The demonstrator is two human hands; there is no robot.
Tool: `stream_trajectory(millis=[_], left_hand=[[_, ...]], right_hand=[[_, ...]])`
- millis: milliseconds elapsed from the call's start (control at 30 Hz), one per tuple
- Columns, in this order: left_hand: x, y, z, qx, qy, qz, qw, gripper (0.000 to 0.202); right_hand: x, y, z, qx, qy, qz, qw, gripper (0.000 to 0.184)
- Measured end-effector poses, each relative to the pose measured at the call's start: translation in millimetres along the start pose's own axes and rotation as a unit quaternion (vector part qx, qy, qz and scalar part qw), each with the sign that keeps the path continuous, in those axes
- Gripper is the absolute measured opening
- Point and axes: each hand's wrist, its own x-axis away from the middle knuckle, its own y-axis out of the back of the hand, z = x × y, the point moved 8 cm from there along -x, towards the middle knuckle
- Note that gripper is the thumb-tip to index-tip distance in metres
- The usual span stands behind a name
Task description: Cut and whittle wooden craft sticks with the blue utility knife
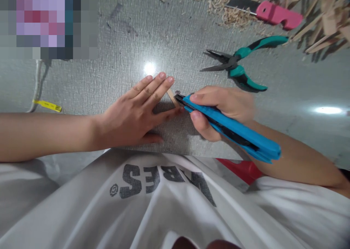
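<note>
My left hand [136,110] lies flat on the grey table [115,70], fingers stretched out and pressing down a small thin wooden stick [172,96]. Only a short piece of the stick shows between my fingertips. My right hand [221,108] is closed around a blue utility knife [232,128]. The knife's dark tip touches the stick next to my left fingertips, and its handle runs back to the lower right.
Teal-handled pliers [240,62] lie open beyond my right hand. A pink utility knife [273,13] rests on wood shavings and stick offcuts [322,19] at the back right. A white cable with a yellow tag [47,104] is at the left.
</note>
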Motion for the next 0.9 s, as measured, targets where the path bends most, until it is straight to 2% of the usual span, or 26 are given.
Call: stream_trajectory(millis=[233, 400, 500, 733, 900], left_hand=[[-4, -2.0, 4, 0.013, 0.039, 0.016, 0.999, 0.088], [-2, -2.7, 1, -0.009, 0.003, 0.005, 1.0, 0.095], [0, -4.4, -2, -0.029, -0.025, 0.006, 0.999, 0.1], [-2, -8.1, -4, -0.046, -0.016, 0.054, 0.997, 0.099], [-1, -8.0, -3, -0.044, -0.02, 0.046, 0.998, 0.1]], right_hand=[[2, 1, 2, 0.003, 0.014, -0.003, 1.0, 0.013], [1, 1, 3, 0.019, 0.008, 0.004, 1.0, 0.012], [-2, 2, 2, 0.021, -0.011, 0.01, 1.0, 0.012], [-5, 5, -1, 0.007, -0.045, -0.002, 0.999, 0.014], [2, 6, -13, -0.008, -0.12, 0.004, 0.993, 0.009]])
